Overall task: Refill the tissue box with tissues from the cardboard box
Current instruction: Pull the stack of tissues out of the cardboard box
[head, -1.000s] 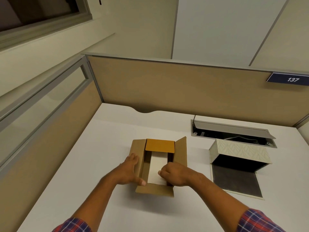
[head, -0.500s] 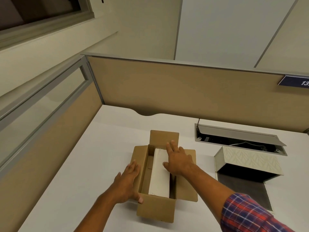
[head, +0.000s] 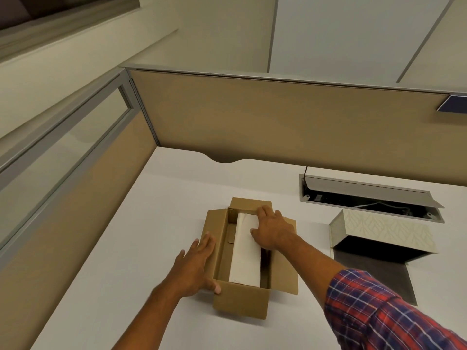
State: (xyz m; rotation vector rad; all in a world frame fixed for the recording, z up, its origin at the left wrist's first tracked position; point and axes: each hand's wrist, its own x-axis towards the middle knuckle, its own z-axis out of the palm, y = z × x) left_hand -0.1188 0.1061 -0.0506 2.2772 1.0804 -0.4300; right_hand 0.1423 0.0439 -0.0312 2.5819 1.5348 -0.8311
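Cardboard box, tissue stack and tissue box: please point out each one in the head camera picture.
cardboard box (head: 240, 303): head view, on its near outer wall.
tissue stack (head: 246, 261): head view, on its white top surface.
tissue box (head: 384, 227): head view, on its patterned side panel.

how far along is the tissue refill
Early. Done: the cardboard box is open and the tissue box lies open. In hand: left hand steadies it, right hand rests on the tissues. Left: lifting them out and into the tissue box.
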